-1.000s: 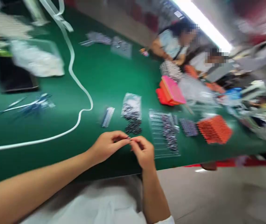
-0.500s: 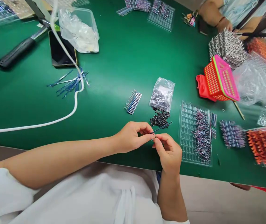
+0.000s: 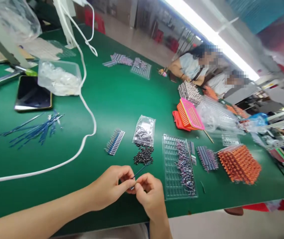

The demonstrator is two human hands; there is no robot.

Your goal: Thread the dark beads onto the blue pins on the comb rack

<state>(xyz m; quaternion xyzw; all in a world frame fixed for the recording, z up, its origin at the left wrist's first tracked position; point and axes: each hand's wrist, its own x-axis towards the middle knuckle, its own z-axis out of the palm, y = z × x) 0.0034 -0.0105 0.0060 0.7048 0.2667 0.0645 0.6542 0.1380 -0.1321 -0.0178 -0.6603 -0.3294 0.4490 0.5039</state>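
My left hand pinches a thin dark-blue strip between thumb and fingers; its free end points up and right. Close beside it, my right hand is closed in a pinch at the strip's lower end, and what its fingertips hold is too small to make out. Just beyond the fingers lies a pile of small black beads, spilling from a clear plastic bag. To the left of the bag rests a comb-like row of blue-and-white pieces. Right of my hands sits a clear compartment tray, partly filled with purple-blue pieces.
Loose blue strips, a phone, a clear tub and a white cable occupy the left. A pink-and-orange basket and stacked orange pieces stand at right. Other people sit at the far side.
The camera view has tilted up, bringing the room beyond the table into sight. Both hands keep their pinch close together, with the blue strip still between them.
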